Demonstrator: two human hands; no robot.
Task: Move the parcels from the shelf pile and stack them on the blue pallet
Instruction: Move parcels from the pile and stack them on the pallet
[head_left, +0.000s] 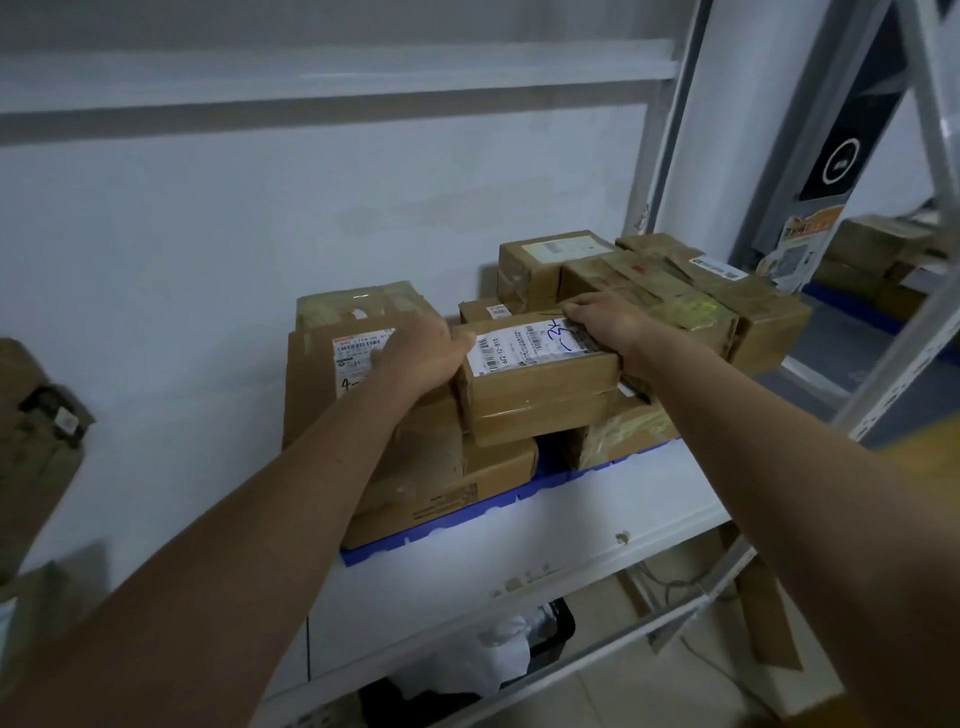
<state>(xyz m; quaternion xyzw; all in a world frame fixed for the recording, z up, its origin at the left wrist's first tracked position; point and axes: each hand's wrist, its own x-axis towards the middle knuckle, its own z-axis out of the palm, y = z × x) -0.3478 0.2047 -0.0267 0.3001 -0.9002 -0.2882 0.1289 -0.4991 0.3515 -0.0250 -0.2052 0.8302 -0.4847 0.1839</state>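
Both hands grip one brown parcel (540, 382) from either end. The left hand (423, 353) is curled against its left end, and the right hand (605, 322) wraps its far right corner, fingers over the top edge. The parcel has a white shipping label (524, 345) on top, marked with blue handwriting. It sits on top of the stack on the blue pallet (452, 525), which lies on the white shelf (571, 540) near the shelf's front edge. Under it is a flatter box (441, 493) and, to the right, a tape-wrapped box (623, 434). A taller box (332, 364) with its own label stands just to the left, touching the left hand. More parcels (675, 291) are stacked behind on the right, toward the shelf's back right corner. Another brown box (31, 441) shows at the far left edge of the view.
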